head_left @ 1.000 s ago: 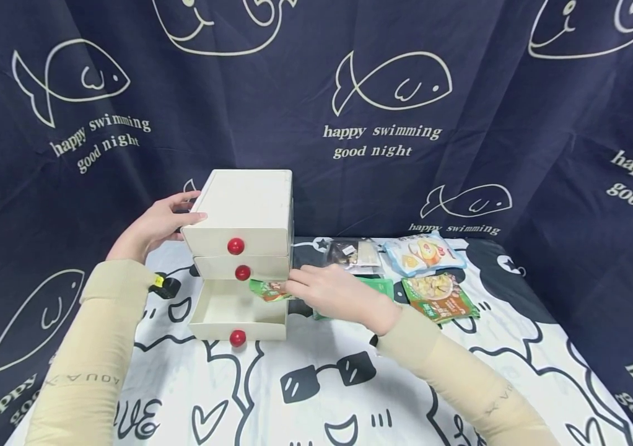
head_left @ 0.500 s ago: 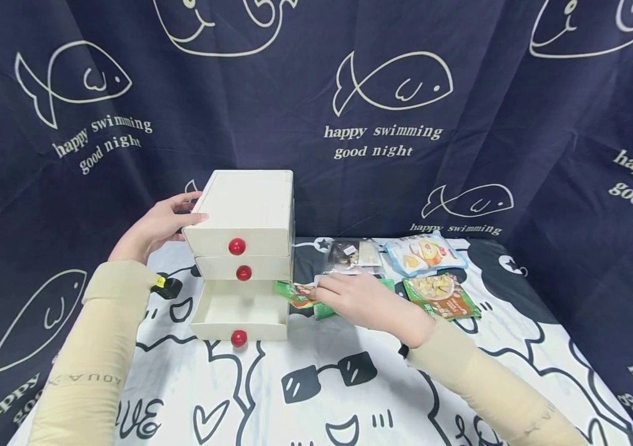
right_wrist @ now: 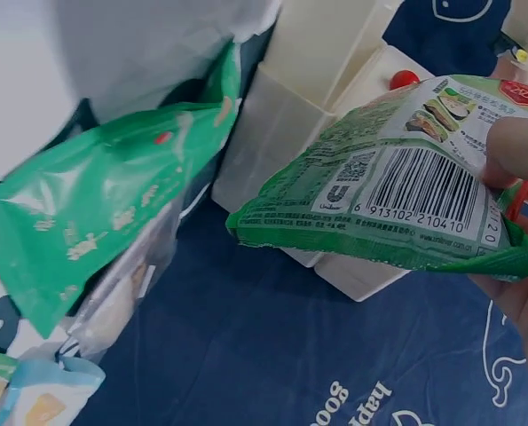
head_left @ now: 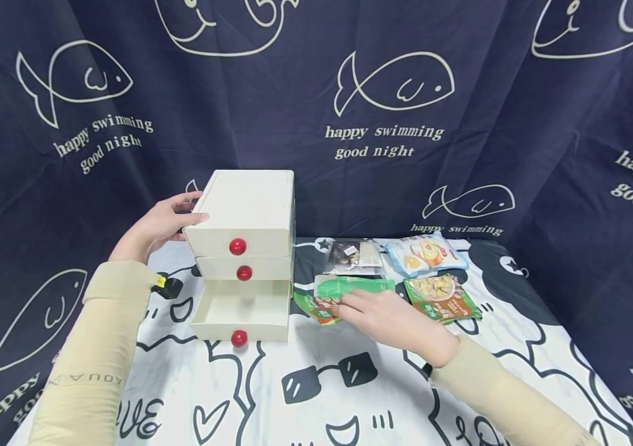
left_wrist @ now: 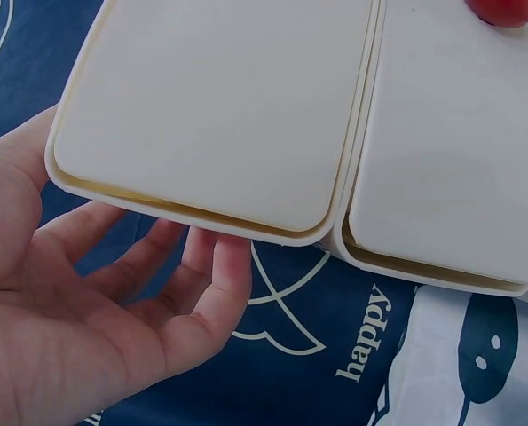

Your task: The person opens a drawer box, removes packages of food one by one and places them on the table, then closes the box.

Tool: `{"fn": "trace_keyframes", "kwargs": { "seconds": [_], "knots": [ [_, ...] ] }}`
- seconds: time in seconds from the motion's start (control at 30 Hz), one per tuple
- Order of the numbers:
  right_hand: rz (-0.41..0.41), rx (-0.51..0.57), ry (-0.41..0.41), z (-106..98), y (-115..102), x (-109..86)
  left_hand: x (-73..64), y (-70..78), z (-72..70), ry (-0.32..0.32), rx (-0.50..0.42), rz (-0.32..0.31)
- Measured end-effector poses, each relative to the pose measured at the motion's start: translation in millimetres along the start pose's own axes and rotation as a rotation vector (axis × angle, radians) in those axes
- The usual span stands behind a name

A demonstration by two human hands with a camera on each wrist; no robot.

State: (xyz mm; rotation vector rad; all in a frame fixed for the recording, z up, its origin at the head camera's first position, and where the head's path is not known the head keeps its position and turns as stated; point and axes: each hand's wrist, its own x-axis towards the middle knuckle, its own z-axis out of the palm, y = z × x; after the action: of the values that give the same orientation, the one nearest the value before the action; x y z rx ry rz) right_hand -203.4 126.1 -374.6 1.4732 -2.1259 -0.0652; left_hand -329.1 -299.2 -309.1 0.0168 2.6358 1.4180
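My left hand (head_left: 155, 226) rests against the left side of a white drawer unit (head_left: 252, 198), its thumb on the top edge. In the left wrist view its fingers (left_wrist: 232, 275) bend loosely along the unit's side. The bottom drawer (head_left: 210, 331) is pulled out; the two drawers above are closed. To the right of the unit, my right hand (head_left: 386, 316) grips a green and orange food packet (head_left: 313, 308) by its right end, low over the cloth. The packet's barcode side faces the right wrist camera. Just behind it lies a green pouch (head_left: 355, 285), partly overlapped by the hand.
Further back lie a clear bag with dark contents (head_left: 352, 257) and a light blue snack bag (head_left: 427, 254). Another green and brown packet (head_left: 441, 297) lies at the right. A small black item with a yellow label (head_left: 167, 286) sits left of the drawer unit.
The right hand has carried the food packet from over the open bottom drawer to the right and down, in front of the green pouch. The left hand has stayed in place.
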Motion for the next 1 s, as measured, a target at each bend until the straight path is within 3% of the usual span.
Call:
{"fn": "trace_keyframes", "kwargs": {
  "seconds": [0.53, 1.0],
  "knots": [
    [-0.054, -0.055, 0.044, 15, -14, -32.9, 0.5, -1.6, -0.9, 0.001, -0.002, 0.002],
    [-0.008, -0.015, 0.002, 32, -32, -50.7, -2.4, 1.2, 0.1, 0.005, 0.008, -0.006]
  ]
}}
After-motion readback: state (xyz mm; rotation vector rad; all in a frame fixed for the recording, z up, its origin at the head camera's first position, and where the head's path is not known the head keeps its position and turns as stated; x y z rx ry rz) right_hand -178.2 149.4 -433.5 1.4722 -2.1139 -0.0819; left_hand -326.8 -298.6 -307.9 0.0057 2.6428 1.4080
